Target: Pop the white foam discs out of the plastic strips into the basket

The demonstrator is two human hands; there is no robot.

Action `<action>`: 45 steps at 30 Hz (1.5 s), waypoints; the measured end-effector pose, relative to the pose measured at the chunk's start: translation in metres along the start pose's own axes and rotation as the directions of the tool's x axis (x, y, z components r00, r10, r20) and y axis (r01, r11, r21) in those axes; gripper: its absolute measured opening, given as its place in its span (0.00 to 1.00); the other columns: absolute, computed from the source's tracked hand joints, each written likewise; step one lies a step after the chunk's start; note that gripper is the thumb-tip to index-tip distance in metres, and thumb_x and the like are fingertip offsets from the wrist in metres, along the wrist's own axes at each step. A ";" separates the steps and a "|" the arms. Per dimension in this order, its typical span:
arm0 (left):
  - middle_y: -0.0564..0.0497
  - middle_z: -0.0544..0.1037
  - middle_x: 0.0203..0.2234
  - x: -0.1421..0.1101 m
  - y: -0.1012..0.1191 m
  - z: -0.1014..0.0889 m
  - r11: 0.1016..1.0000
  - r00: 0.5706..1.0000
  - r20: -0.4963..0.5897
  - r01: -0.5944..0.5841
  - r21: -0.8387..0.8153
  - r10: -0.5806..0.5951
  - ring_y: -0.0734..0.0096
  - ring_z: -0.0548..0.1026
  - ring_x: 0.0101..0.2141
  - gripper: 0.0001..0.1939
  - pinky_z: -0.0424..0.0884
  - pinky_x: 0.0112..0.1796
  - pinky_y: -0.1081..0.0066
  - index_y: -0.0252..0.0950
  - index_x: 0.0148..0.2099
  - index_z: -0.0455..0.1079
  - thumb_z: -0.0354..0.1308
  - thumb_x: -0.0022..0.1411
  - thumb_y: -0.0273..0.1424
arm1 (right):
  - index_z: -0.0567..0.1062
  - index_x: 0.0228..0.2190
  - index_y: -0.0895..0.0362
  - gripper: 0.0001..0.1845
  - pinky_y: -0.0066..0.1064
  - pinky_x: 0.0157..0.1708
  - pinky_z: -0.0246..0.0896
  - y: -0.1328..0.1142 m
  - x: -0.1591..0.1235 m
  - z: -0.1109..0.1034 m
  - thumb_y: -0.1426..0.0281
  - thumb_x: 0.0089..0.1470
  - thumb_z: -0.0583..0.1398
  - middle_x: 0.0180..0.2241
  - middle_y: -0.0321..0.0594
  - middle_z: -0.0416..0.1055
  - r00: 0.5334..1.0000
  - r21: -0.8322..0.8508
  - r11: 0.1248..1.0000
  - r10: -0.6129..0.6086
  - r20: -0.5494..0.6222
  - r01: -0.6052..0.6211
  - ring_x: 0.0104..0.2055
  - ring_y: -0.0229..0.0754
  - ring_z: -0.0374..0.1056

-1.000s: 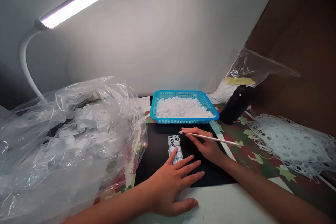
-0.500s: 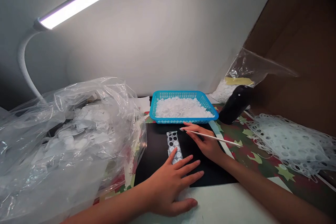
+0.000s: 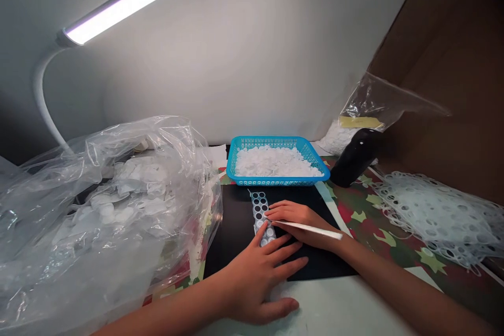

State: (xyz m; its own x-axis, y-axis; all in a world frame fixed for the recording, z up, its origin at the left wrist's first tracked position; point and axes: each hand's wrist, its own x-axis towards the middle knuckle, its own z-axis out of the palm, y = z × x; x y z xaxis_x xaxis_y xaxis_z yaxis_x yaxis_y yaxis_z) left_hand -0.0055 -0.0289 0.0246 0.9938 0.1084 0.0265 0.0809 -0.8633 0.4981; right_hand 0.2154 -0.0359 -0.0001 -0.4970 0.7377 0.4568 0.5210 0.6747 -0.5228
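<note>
Pinching a thin white stick [image 3: 311,229] between thumb and fingers, our right hand [image 3: 299,222] lies low over a black mat [image 3: 232,241], while our left hand [image 3: 255,283] rests on the near edge of the mat with its fingers spread wide. A brown cardboard panel [image 3: 444,63] rises on the far right, and a long lamp [image 3: 137,0] on a white neck shines from the far left. A big clear plastic bag [image 3: 98,210] heaps up on the left, just beside the mat, holding loose white discs [image 3: 126,173]. On the right, a punched white sheet [image 3: 437,215] lies on star-patterned paper [image 3: 374,226]. Beyond the mat sits a blue basket [image 3: 275,182] piled with small white discs [image 3: 275,164], with a black cylinder [image 3: 356,157] and a smaller clear bag [image 3: 366,100] to its right. A narrow punched strip [image 3: 260,215] lies lengthwise on the mat, between our hands and the basket, with discs in its near holes. Our left index fingertip [image 3: 261,228] touches its near end, and the stick's tip meets its right edge.
</note>
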 end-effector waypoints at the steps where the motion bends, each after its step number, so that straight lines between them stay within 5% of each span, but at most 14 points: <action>1: 0.46 0.53 0.66 0.000 0.000 0.000 1.000 1.000 0.003 0.000 -0.001 0.000 0.55 0.51 0.65 0.31 0.24 0.62 0.47 0.41 0.68 0.48 0.44 0.68 0.47 | 0.76 0.43 0.58 0.18 0.37 0.50 0.69 0.000 0.000 0.000 0.65 0.67 0.49 0.44 0.45 0.76 1.000 0.002 1.000 0.005 -0.001 -0.005 0.52 0.43 0.69; 11: 0.46 0.52 0.66 0.000 0.000 0.002 1.000 1.000 0.001 -0.008 0.008 0.008 0.54 0.51 0.65 0.31 0.26 0.62 0.47 0.41 0.69 0.47 0.43 0.68 0.47 | 0.76 0.42 0.57 0.18 0.35 0.49 0.70 -0.002 0.001 -0.002 0.65 0.67 0.48 0.45 0.44 0.76 1.000 -0.033 0.999 -0.018 0.014 0.019 0.52 0.42 0.69; 16: 0.47 0.52 0.66 -0.001 0.001 0.001 1.000 1.000 -0.006 -0.010 0.020 0.010 0.55 0.51 0.65 0.31 0.26 0.62 0.47 0.41 0.68 0.48 0.44 0.68 0.46 | 0.76 0.43 0.58 0.14 0.42 0.50 0.70 0.000 0.002 0.003 0.69 0.65 0.52 0.45 0.46 0.76 0.998 -0.117 0.992 -0.055 0.009 0.055 0.50 0.47 0.70; 23: 0.49 0.49 0.67 0.001 0.001 0.001 1.000 1.000 0.021 -0.003 0.013 0.003 0.54 0.46 0.66 0.31 0.26 0.61 0.44 0.42 0.69 0.45 0.42 0.68 0.47 | 0.73 0.47 0.55 0.15 0.39 0.48 0.71 0.009 0.000 0.019 0.72 0.65 0.50 0.45 0.45 0.74 0.992 -0.153 0.988 0.019 -0.123 -0.038 0.49 0.44 0.71; 29: 0.46 0.46 0.67 0.000 0.000 0.003 1.000 0.999 0.051 0.003 -0.011 -0.003 0.51 0.45 0.66 0.32 0.29 0.61 0.42 0.41 0.69 0.43 0.41 0.69 0.47 | 0.73 0.44 0.55 0.14 0.41 0.45 0.71 0.020 0.004 -0.004 0.69 0.66 0.49 0.41 0.45 0.76 0.937 -0.148 0.973 0.120 -0.329 -0.177 0.43 0.46 0.74; 37: 0.47 0.49 0.67 0.001 -0.001 0.004 1.000 1.000 0.024 0.009 -0.010 -0.008 0.52 0.47 0.65 0.32 0.27 0.61 0.43 0.42 0.69 0.45 0.42 0.68 0.47 | 0.73 0.44 0.54 0.11 0.34 0.48 0.70 -0.009 -0.001 -0.004 0.71 0.65 0.52 0.43 0.41 0.76 0.985 -0.041 0.999 0.000 -0.172 -0.007 0.47 0.41 0.72; 45: 0.47 0.51 0.66 0.001 -0.001 0.002 1.000 1.000 0.020 0.007 -0.019 -0.007 0.55 0.48 0.66 0.31 0.25 0.61 0.45 0.41 0.69 0.46 0.42 0.68 0.47 | 0.73 0.47 0.57 0.14 0.36 0.50 0.68 -0.003 -0.004 0.000 0.71 0.66 0.50 0.46 0.47 0.75 0.999 0.007 1.000 -0.024 -0.033 0.024 0.50 0.43 0.70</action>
State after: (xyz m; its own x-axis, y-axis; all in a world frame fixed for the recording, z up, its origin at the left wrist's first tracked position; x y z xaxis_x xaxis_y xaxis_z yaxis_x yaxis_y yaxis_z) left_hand -0.0044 -0.0291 0.0223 0.9945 0.1044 0.0056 0.0866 -0.8532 0.5144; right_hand 0.2162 -0.0410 -0.0005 -0.4858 0.7219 0.4929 0.5041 0.6920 -0.5167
